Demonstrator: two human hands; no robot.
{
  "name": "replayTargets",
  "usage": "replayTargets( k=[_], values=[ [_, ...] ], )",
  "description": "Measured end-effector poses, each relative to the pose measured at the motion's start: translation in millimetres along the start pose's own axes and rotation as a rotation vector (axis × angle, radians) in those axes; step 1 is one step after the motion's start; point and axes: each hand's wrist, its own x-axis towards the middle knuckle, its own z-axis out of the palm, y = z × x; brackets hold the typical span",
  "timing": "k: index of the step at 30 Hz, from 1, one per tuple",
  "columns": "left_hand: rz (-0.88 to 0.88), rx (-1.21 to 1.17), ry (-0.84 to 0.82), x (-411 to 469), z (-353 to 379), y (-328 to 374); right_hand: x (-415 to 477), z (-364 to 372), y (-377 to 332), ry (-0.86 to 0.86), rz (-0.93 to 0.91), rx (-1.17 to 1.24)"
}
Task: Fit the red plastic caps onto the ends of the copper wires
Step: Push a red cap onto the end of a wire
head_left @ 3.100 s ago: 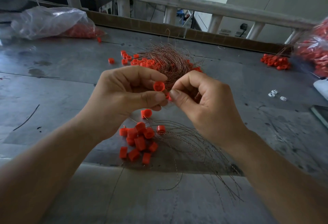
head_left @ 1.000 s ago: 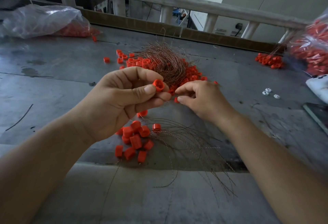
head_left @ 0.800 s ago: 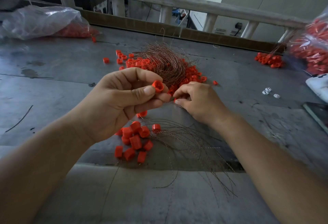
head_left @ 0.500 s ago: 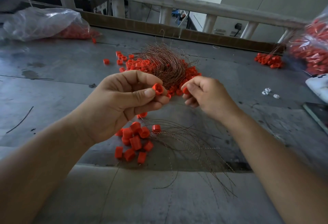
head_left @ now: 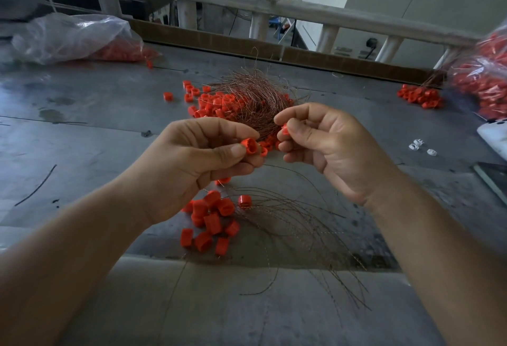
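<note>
Both hands hover close together, not touching, over the grey table [head_left: 82, 131]; the left hand [head_left: 197, 164] pinches a red cap [head_left: 249, 146] between thumb and forefinger, open mouth facing the right hand, other fingers curled beneath; the right hand [head_left: 329, 150] pinches a second red cap [head_left: 285, 129] at its thumb and forefinger tips, remaining fingers loosely bent. Just beyond the hands lies a tangle of copper wires [head_left: 252, 98] ringed with scattered caps [head_left: 211, 105]; below the left hand sits a heap of red caps [head_left: 211, 219], with loose copper wires [head_left: 290, 219] fanning out under the right wrist. Far beyond the left hand lies a plastic bag [head_left: 76, 38]; far right, another bag of caps [head_left: 488, 82].
</note>
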Motion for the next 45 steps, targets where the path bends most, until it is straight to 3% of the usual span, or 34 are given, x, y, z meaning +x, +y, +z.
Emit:
replayTargets(
  k=[10,17,45],
  values=[
    [0.067,0.136,0.115,1,3,-4,-6,25,6,0.041,-0.284,-0.394],
    [0.058,0.163,0.134,1,4,-2,-7,34,10,0.117,-0.342,-0.508],
    [0.029,0.112,0.106,-1,4,-3,-7,35,12,0.169,-0.412,-0.422]
  ],
)
